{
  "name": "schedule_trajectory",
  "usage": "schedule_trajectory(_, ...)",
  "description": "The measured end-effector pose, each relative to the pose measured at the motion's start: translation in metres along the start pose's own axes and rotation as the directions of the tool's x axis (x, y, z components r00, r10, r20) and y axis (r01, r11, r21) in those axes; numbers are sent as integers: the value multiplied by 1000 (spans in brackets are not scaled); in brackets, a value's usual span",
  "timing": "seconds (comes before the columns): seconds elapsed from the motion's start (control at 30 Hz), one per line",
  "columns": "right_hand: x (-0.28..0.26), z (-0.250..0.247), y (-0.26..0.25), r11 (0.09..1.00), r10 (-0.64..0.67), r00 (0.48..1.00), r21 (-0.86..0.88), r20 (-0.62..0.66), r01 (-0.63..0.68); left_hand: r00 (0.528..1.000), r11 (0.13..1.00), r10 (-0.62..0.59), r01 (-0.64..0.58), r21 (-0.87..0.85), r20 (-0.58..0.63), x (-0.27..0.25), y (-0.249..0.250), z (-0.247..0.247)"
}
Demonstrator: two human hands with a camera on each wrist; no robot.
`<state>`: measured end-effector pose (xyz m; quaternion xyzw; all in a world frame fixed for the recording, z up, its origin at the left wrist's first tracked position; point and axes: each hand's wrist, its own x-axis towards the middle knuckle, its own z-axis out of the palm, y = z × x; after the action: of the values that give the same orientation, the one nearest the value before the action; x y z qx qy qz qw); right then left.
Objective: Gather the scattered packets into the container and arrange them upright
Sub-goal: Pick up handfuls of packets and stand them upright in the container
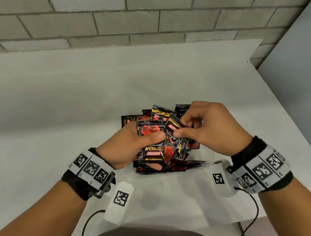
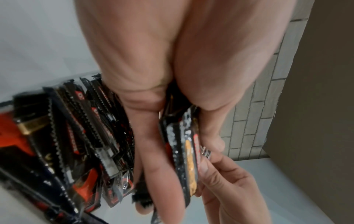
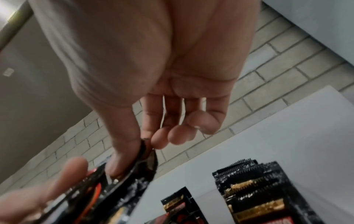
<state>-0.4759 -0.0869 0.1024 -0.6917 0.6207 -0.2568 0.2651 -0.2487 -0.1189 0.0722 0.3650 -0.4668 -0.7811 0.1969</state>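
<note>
Head view: left hand clutched bundle of packets directly above container; right hand pinched one packet at bundle's top. Best approach, likely: align edges first, then lower bundle upright beside packets already standing inside container.

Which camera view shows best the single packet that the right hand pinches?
The head view: the packet shows its printed face between thumb and fingers of the right hand. The left wrist view shows only its edge; the right wrist view shows it blurred, partly hidden by the thumb.
</note>
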Motion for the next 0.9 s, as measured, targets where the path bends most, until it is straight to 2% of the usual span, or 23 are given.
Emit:
schedule_trajectory(0.1, 0, 0, 0, 997, 64, 998, 39, -3, -64, 1000, 1000, -1, 1, 8, -9, 1, -2, 0)
schedule_trajectory(0.27, 2, -11, 4, 939, 187, 978, 309, -91, -150, 996, 1000, 16, -19, -23, -90, 2, -4, -10)
schedule_trajectory(0.33, 2, -23, 10, 933, 225, 964, 315, -141, -171, 992, 998, 24, -30, -47, -128, 1, -4, -16)
schedule_trajectory(0.4, 2, -35, 21, 955, 248, 959, 201, -135, -219, 985, 997, 33, -45, -68, -170, 0, -3, -21)
schedule_trajectory(0.47, 2, -39, 33, 965, 261, 964, -9, -51, -262, 978, 995, 39, -56, -81, -203, 0, -2, -25)
schedule_trajectory(0.57, 3, -27, 49, 947, 224, 974, -241, 16, -214, 976, 995, 47, -65, -76, -210, 0, 0, -27)
schedule_trajectory(0.7, 6, -5, 63, 954, 110, 992, -288, 58, -89, 982, 996, 57, -68, -54, -183, 3, 1, -24)
schedule_trajectory(0.9, 10, 14, 70, 910, 94, 989, -414, 112, -40, 986, 998, 47, -55, -44, -158, 2, -2, -21)
